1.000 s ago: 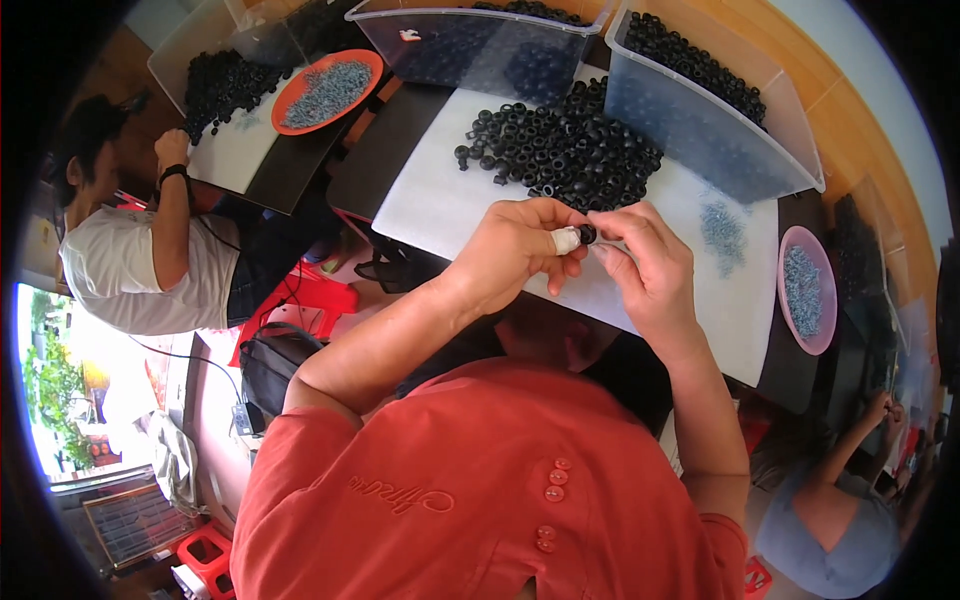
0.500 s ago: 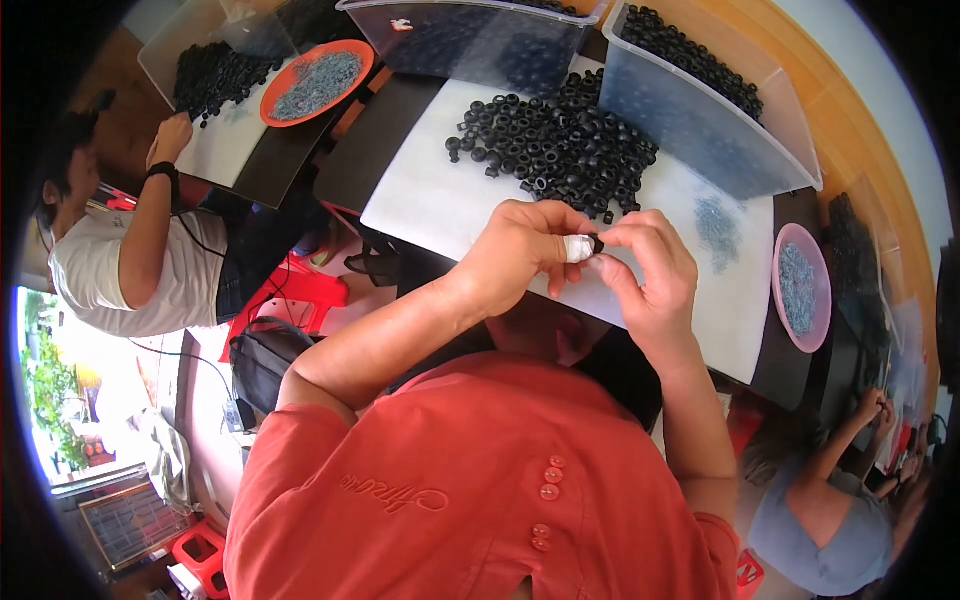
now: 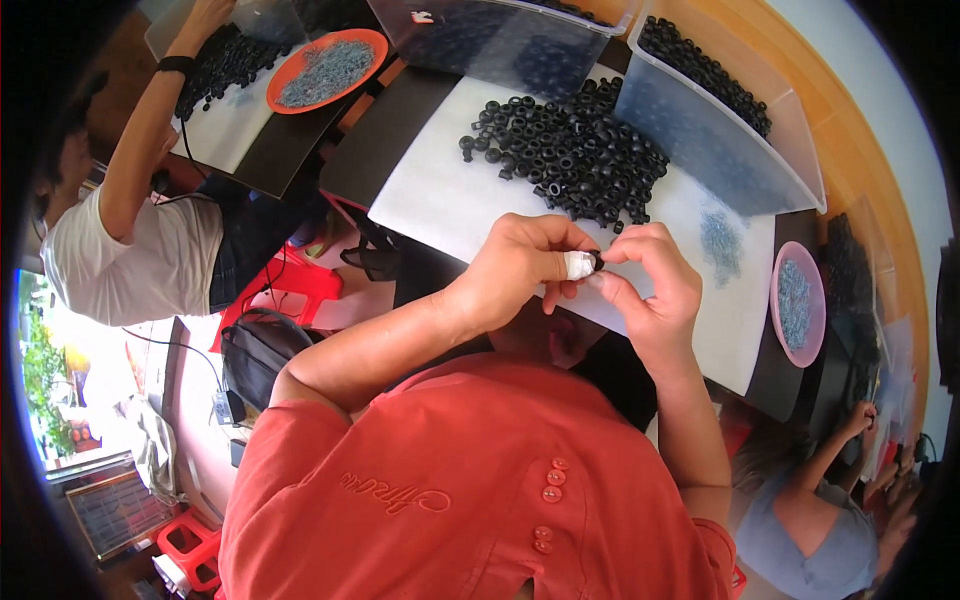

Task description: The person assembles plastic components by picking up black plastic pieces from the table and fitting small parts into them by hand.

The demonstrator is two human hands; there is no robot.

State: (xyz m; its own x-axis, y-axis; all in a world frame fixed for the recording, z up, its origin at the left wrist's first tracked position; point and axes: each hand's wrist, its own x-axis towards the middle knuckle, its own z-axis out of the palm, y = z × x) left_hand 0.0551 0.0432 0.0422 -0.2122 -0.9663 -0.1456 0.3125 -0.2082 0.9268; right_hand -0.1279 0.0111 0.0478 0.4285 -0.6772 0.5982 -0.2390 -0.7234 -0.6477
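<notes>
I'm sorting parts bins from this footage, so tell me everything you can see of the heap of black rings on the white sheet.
The heap of small black ring-shaped parts looks like matte rubber or plastic, each a short round collar with a centre hole. They lie loose, piled at all angles, on the far part of the white sheet, beside a clear plastic bin holding more of the same. The heap lies beyond the left hand and right hand, neither touching it.

Two shallow round dishes stood out, one orange plastic dish [image 3: 328,68] and one pink plastic dish [image 3: 797,304]. Three clear plastic bins [image 3: 720,130] were in view. One heap of small black rubber rings [image 3: 565,155], too many to count, lay on the one white tabletop [image 3: 450,200].
</notes>
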